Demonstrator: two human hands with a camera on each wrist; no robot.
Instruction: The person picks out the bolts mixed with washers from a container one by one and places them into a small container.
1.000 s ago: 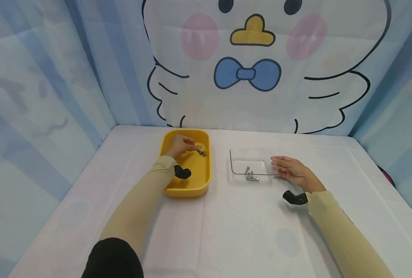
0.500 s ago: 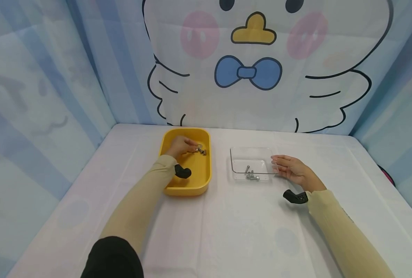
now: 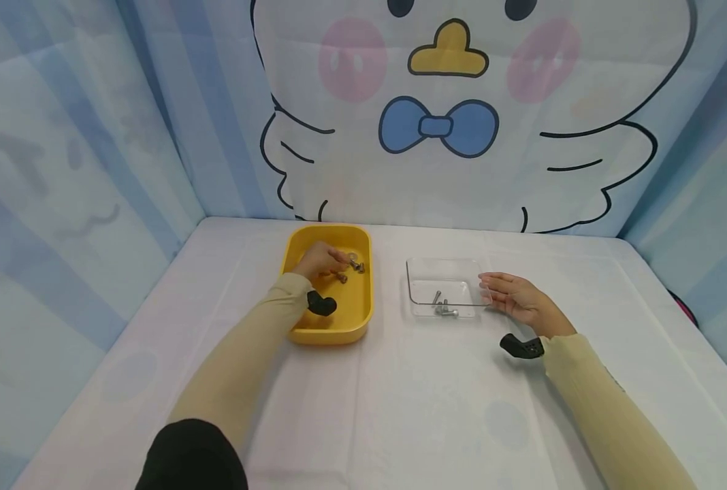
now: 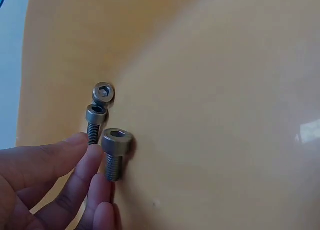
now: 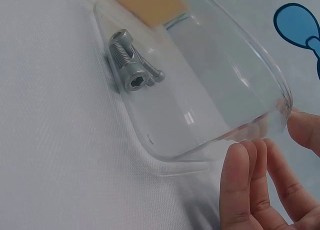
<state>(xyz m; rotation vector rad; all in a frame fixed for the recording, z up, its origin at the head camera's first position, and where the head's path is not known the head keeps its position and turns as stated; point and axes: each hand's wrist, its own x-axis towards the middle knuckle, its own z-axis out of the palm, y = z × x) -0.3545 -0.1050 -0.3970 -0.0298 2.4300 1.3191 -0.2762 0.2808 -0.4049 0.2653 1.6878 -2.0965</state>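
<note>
My left hand (image 3: 322, 260) reaches into the yellow tray (image 3: 366, 299) with fingers bent. In the left wrist view its thumb and index fingertips meet the shaft end of a small socket-head bolt (image 4: 96, 115); whether they pinch it cannot be told. A larger bolt (image 4: 117, 145) lies close by the other fingertips, and a third bolt (image 4: 103, 91) is just beyond. My right hand (image 3: 513, 298) touches the right wall of a clear plastic box (image 3: 414, 289) from outside, its fingers fairly straight and the thumb by the rim corner. Silver bolts (image 5: 130, 70) lie inside that box.
Both containers stand on a white-covered table (image 3: 437, 401), with a gap between them. A cartoon-printed cloth (image 3: 437, 184) hangs behind, and pale blue curtains (image 3: 63, 170) close the sides. Black wrist devices (image 3: 322, 303) sit on both wrists.
The left hand shifts slightly to the right in the tray, and a bolt now shows below its fingers. The right hand and clear box hold their place.
</note>
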